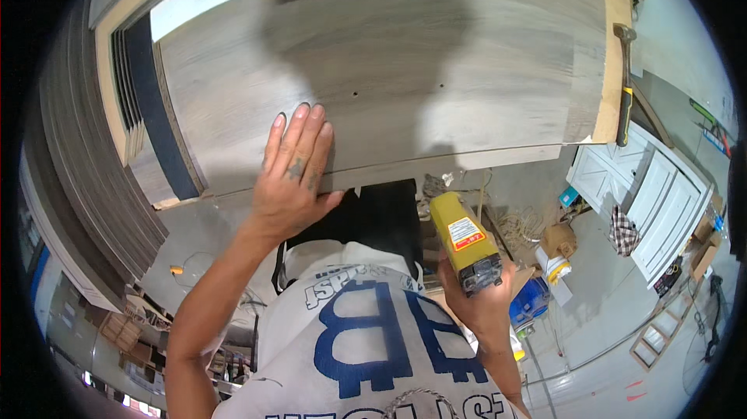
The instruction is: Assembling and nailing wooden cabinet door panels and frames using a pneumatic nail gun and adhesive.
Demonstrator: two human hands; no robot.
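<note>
My left hand (pixel 289 174) lies flat on the near part of a grey wood-grain panel (pixel 498 53), fingers stretched out and the thumb at its front edge. Nothing is in that hand. My right hand (pixel 476 298), lower and to the right, is wrapped round a boxy yellow tool (pixel 464 224) with a black end and a white and red label. Most of its fingers are hidden behind the tool, and its exact kind cannot be made out. The tool is held in front of the panel's near edge. Two small dark holes show in the panel's surface.
A hammer (pixel 625 84) lies along the panel's right edge. Stacked dark boards (pixel 85 131) stand at the left. White louvred panels (pixel 657 193), a checked cloth (pixel 625 231), a paper bag (pixel 559 241) and coiled cord (pixel 520 226) are on the floor at the right.
</note>
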